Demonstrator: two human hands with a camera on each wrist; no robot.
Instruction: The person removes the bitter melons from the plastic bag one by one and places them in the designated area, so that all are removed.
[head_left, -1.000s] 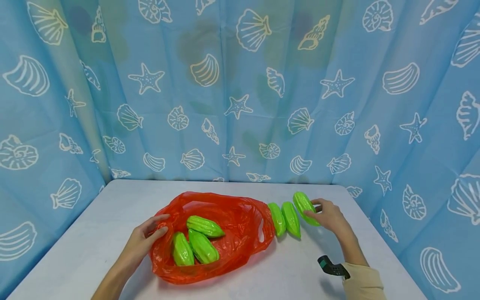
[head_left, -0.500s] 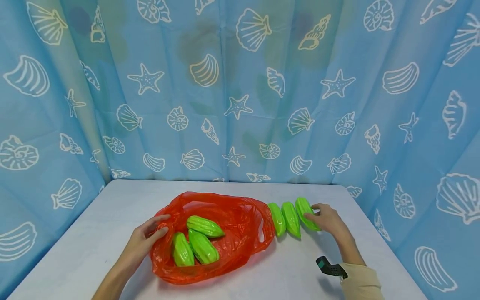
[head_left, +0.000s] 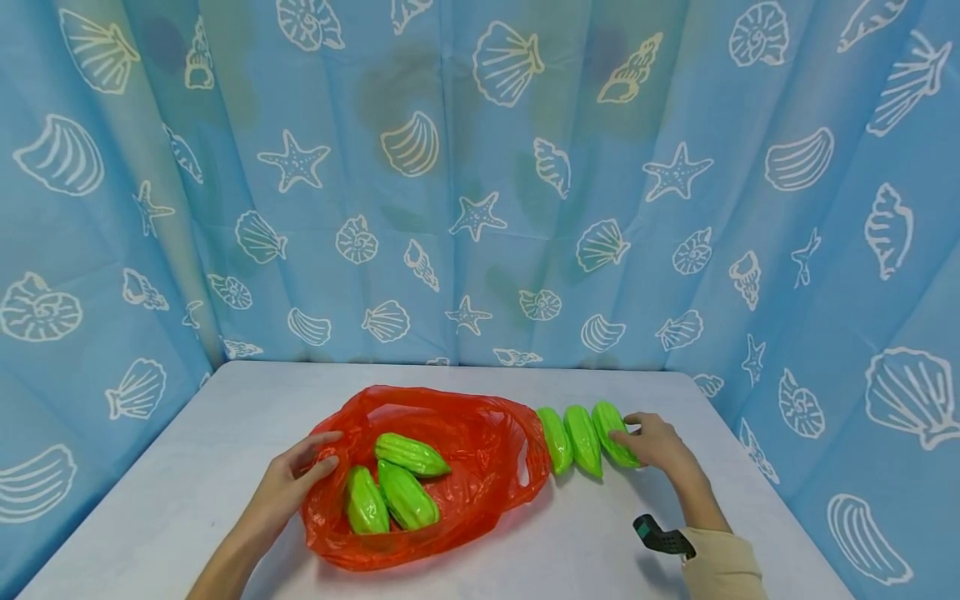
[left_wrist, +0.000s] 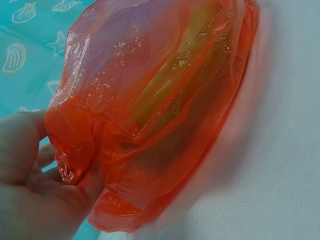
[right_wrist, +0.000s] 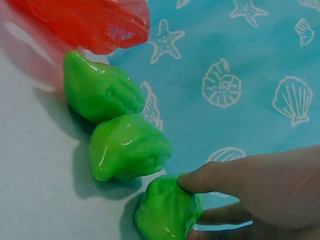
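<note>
A red plastic bag (head_left: 480,467) lies with its mouth spread on the table. Several glossy green ribbed bitter melons are about: three inside the bag, among them one front melon (head_left: 365,500), and three in a row to its right. My left hand (head_left: 288,475) grips the bag's left edge; in the left wrist view a bunched fold of the bag (left_wrist: 75,145) sits between thumb and fingers. At the row's right end, my right hand (head_left: 660,440) holds the outermost bitter melon (right_wrist: 167,207) between thumb and fingers. Beside it lie the middle melon (right_wrist: 131,147) and the left melon (right_wrist: 102,87).
A white-covered table (head_left: 592,550) carries everything. Behind and at both sides hangs a blue curtain (head_left: 480,275) printed with shells and starfish. The row's leftmost melon lies right at the bag's handle end. A black device (head_left: 663,536) is at my right wrist.
My right hand has brought its bitter melon down and slightly toward me, alongside the other two in the row. The left hand and the bag stay in place.
</note>
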